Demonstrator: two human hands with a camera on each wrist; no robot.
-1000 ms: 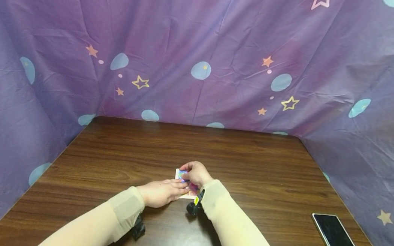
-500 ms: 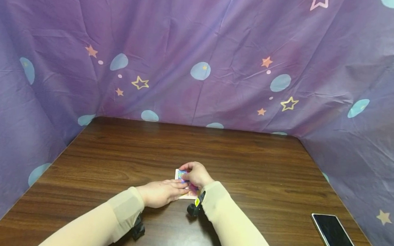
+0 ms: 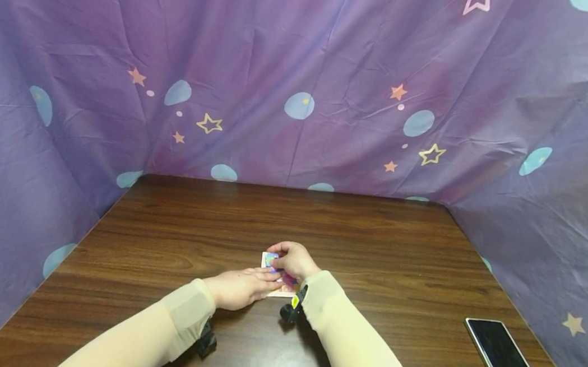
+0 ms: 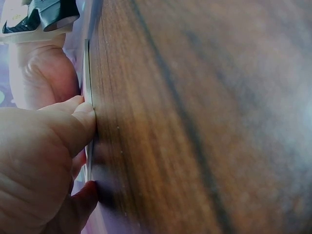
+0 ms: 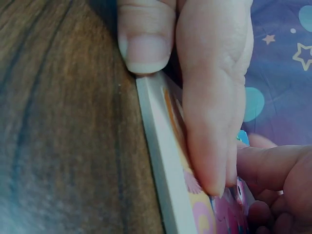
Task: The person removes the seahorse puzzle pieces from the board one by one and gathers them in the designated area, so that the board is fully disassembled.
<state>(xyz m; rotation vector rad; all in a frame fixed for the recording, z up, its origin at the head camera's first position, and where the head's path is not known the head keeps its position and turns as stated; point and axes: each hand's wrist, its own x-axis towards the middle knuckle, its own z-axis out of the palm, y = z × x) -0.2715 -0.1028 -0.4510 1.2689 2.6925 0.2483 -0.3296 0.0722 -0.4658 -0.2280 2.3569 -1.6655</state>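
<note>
A small jigsaw puzzle board [image 3: 282, 295] with a white border and a bright picture lies flat on the table. My left hand [image 3: 239, 288] rests across it, fingers straight and pressing the picture; the right wrist view shows its thumb at the corner of the board's pale edge. At the far left part of the board, my right hand [image 3: 296, 262] pinches a small blue puzzle piece [image 3: 270, 259] between thumb and fingers. A bit of blue shows by its fingertips in the right wrist view. Both hands hide much of the picture.
A phone [image 3: 507, 359] with a dark screen lies at the table's right front. Purple cloth [image 3: 302, 49] with stars hangs behind and on both sides of the brown wooden table [image 3: 195, 222]. Dark cameras [image 3: 291, 312] are strapped under the wrists.
The blue piece under my right fingers has turned slightly. My left hand keeps its place on the board, and both arms stay almost still.
</note>
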